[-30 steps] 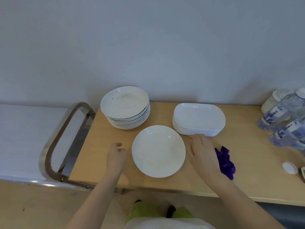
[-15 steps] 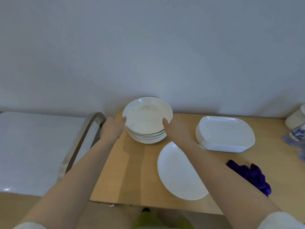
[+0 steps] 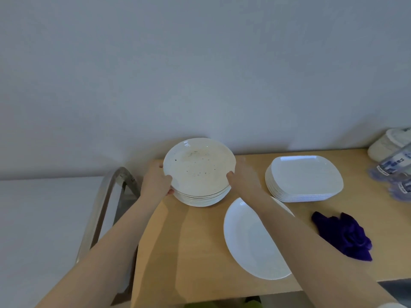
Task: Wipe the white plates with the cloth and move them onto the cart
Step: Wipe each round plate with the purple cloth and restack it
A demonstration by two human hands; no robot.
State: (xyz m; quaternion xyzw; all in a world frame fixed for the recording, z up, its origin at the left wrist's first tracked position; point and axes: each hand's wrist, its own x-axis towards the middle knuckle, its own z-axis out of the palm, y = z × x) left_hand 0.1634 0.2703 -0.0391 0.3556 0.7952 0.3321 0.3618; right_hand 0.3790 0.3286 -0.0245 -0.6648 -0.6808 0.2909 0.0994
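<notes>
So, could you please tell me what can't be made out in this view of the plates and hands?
- Single round plate: its right part is hidden under the right forearm.
- Left hand and right hand: their fingers go under the top speckled plate, so how many plates they grip is unclear.
- Water bottles: blurred and cut off by the right edge.
- Cart: only its metal handle shows; the shelf is indistinct.

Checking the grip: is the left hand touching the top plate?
Touching. Head view shows the left hand with its thumb over the top plate's rim.
</notes>
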